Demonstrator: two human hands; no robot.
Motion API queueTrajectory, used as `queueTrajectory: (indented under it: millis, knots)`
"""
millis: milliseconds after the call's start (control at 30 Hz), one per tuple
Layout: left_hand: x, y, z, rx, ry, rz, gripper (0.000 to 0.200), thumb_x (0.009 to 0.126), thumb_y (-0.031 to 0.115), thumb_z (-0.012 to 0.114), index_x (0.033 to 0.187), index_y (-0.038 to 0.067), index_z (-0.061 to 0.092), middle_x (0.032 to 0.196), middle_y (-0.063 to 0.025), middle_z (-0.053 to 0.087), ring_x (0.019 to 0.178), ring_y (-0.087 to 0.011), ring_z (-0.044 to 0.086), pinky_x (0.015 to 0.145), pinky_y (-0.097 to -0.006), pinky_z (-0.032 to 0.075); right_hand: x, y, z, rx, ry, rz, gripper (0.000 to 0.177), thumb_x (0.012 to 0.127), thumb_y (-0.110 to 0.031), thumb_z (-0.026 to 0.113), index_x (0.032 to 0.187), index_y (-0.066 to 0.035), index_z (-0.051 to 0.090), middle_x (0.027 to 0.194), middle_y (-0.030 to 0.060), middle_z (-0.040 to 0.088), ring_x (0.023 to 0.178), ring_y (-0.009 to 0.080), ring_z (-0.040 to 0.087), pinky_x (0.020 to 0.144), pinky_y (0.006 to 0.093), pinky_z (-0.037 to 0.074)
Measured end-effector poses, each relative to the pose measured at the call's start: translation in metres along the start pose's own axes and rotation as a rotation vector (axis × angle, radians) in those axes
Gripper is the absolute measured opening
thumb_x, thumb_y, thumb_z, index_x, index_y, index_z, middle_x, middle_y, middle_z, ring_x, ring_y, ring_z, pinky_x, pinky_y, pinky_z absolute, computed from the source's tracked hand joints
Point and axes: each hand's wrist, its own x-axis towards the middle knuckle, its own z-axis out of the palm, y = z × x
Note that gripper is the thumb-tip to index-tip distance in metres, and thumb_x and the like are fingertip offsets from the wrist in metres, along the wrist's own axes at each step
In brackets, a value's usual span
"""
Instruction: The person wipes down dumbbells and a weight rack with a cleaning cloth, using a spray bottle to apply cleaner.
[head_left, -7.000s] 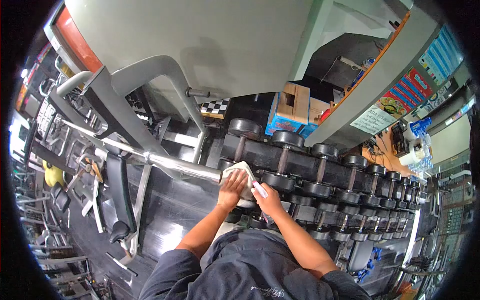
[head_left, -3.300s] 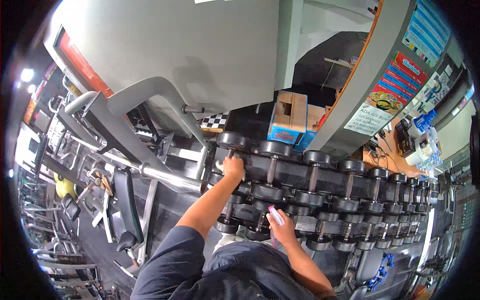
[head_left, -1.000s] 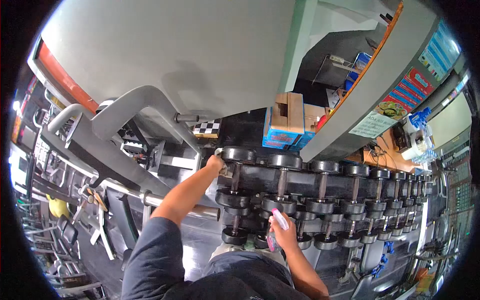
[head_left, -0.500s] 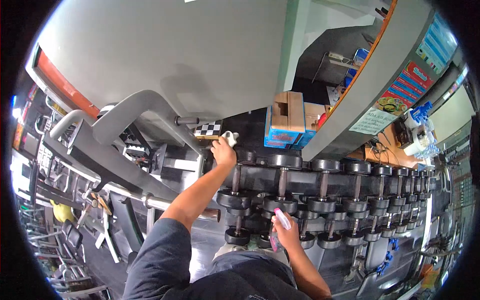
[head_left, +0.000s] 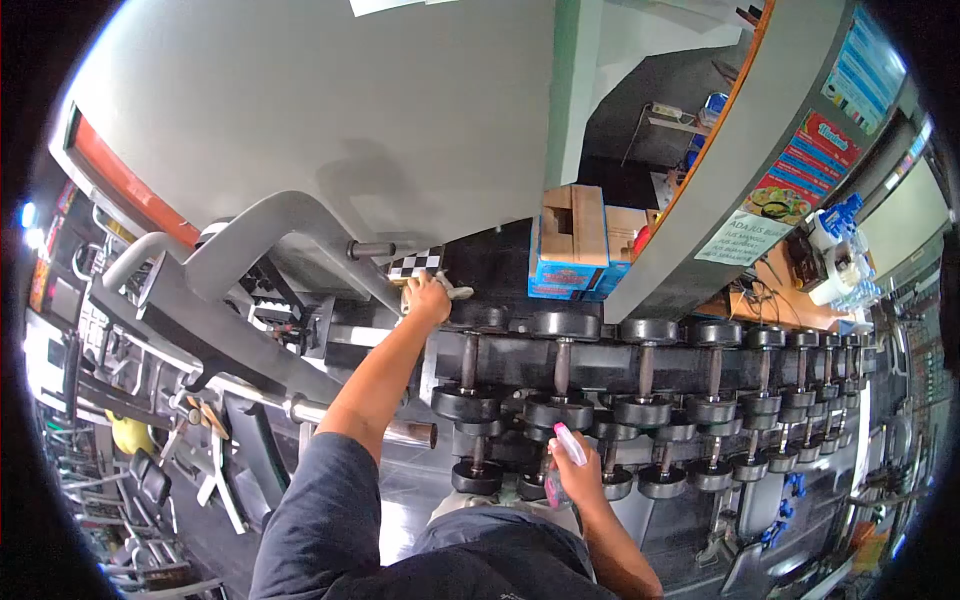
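Note:
My left hand (head_left: 428,298) is closed on a pale cloth (head_left: 457,291) at the left end of the dumbbell rack, just below a black-and-white checkered surface (head_left: 415,265). Part of the cloth sticks out to the right of my fingers. Lower down, my right hand (head_left: 578,474) grips a spray bottle (head_left: 570,444) with a pink and white top, in front of the dumbbells. The nearest dumbbell (head_left: 469,365) to the cloth stands with its handle pointing toward me.
Rows of black dumbbells (head_left: 647,370) run off to the right. A grey machine frame (head_left: 290,215) with metal bars rises at the left. Behind the rack are cardboard boxes (head_left: 573,235) and a grey pillar (head_left: 690,200) with posters.
My left hand has moved left with the cloth, from beside the first dumbbell toward the machine frame. My right hand still holds the spray bottle in nearly the same place.

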Motion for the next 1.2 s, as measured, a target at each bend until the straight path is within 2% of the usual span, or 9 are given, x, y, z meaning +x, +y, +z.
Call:
queueTrajectory:
  millis: [100, 167, 200, 433, 467, 567, 733, 933, 1200]
  knots:
    - [0.059, -0.01, 0.08, -0.319, -0.315, 0.314, 0.033, 0.089, 0.014, 0.057, 0.114, 0.001, 0.074, 0.117, -0.0249, 0.072, 0.114, -0.037, 0.069, 0.106, -0.057, 0.045, -0.003, -0.003, -0.002, 0.027, 0.042, 0.024, 0.024, 0.101, -0.026, 0.07, 0.096, -0.003, 0.066, 0.071, 0.0022, 0.063, 0.062, 0.0111, 0.063, 0.058, 0.0305, 0.05]
    - [0.019, 0.038, -0.021, -0.15, -0.345, 0.532, 0.029, 0.086, 0.011, 0.057, 0.106, 0.0, 0.076, 0.105, -0.0273, 0.074, 0.103, -0.0417, 0.072, 0.098, -0.0531, 0.053, -0.001, -0.004, -0.001, 0.047, 0.047, 0.035, 0.024, 0.101, -0.026, 0.07, 0.097, -0.003, 0.066, 0.072, 0.0021, 0.063, 0.063, 0.0109, 0.063, 0.058, 0.0304, 0.05]
    - [0.006, 0.047, -0.036, -0.395, -0.318, 0.443, 0.025, 0.082, 0.009, 0.06, 0.098, 0.002, 0.078, 0.105, -0.0252, 0.075, 0.104, -0.0413, 0.072, 0.094, -0.047, 0.056, 0.0, -0.004, -0.002, 0.046, 0.039, 0.034, 0.024, 0.101, -0.026, 0.07, 0.098, -0.003, 0.066, 0.072, 0.002, 0.062, 0.063, 0.0109, 0.063, 0.058, 0.0304, 0.05]
    - [0.027, 0.002, -0.034, 0.069, -0.335, 0.463, 0.024, 0.084, 0.005, 0.062, 0.1, -0.002, 0.078, 0.106, -0.0226, 0.076, 0.102, -0.0421, 0.073, 0.092, -0.0457, 0.057, -0.001, 0.002, -0.011, 0.021, 0.024, 0.045, 0.025, 0.1, -0.028, 0.071, 0.095, -0.004, 0.066, 0.07, 0.0019, 0.062, 0.062, 0.011, 0.062, 0.058, 0.0308, 0.049]
    - [0.04, -0.002, -0.015, -0.093, -0.382, 0.31, 0.025, 0.084, 0.01, 0.063, 0.102, -0.001, 0.076, 0.108, -0.0286, 0.074, 0.103, -0.0408, 0.073, 0.094, -0.0476, 0.056, -0.004, -0.001, -0.013, 0.054, 0.036, 0.04, 0.026, 0.1, -0.029, 0.072, 0.093, -0.004, 0.066, 0.069, 0.0016, 0.062, 0.062, 0.0107, 0.062, 0.058, 0.0306, 0.049]
    - [0.023, 0.053, -0.061, -0.376, -0.513, 0.356, 0.029, 0.087, 0.013, 0.063, 0.11, 0.001, 0.076, 0.115, -0.0264, 0.073, 0.107, -0.0394, 0.071, 0.097, -0.0462, 0.055, -0.008, 0.014, -0.015, 0.05, 0.058, 0.112, 0.026, 0.1, -0.029, 0.072, 0.092, -0.005, 0.066, 0.068, 0.0013, 0.062, 0.062, 0.0106, 0.062, 0.059, 0.0304, 0.048]
    - [0.03, 0.088, -0.016, -0.002, -0.533, 0.837, 0.026, 0.087, 0.016, 0.065, 0.1, -0.004, 0.076, 0.108, -0.0273, 0.073, 0.104, -0.0412, 0.071, 0.094, -0.0466, 0.055, -0.008, 0.013, -0.019, 0.027, 0.06, 0.083, 0.024, 0.099, -0.027, 0.072, 0.095, -0.004, 0.067, 0.069, 0.0015, 0.063, 0.063, 0.0104, 0.062, 0.059, 0.0304, 0.049]
    - [0.042, 0.06, -0.005, -0.132, -0.284, 0.672, 0.015, 0.076, 0.005, 0.063, 0.08, -0.007, 0.072, 0.094, -0.0328, 0.071, 0.094, -0.0463, 0.071, 0.085, -0.0505, 0.057, -0.021, 0.004, -0.035, 0.042, 0.125, 0.084, 0.021, 0.1, -0.024, 0.071, 0.098, -0.004, 0.068, 0.074, 0.0026, 0.066, 0.064, 0.0101, 0.063, 0.059, 0.0301, 0.05]
    - [0.032, 0.082, -0.02, 0.137, -0.408, 0.395, 0.03, 0.089, 0.011, 0.066, 0.116, 0.0, 0.073, 0.122, -0.0254, 0.072, 0.117, -0.0381, 0.07, 0.097, -0.0482, 0.058, -0.056, 0.007, -0.055, 0.053, 0.2, 0.077, 0.021, 0.1, -0.023, 0.07, 0.103, -0.003, 0.07, 0.075, 0.0023, 0.066, 0.063, 0.0105, 0.063, 0.059, 0.0297, 0.05]
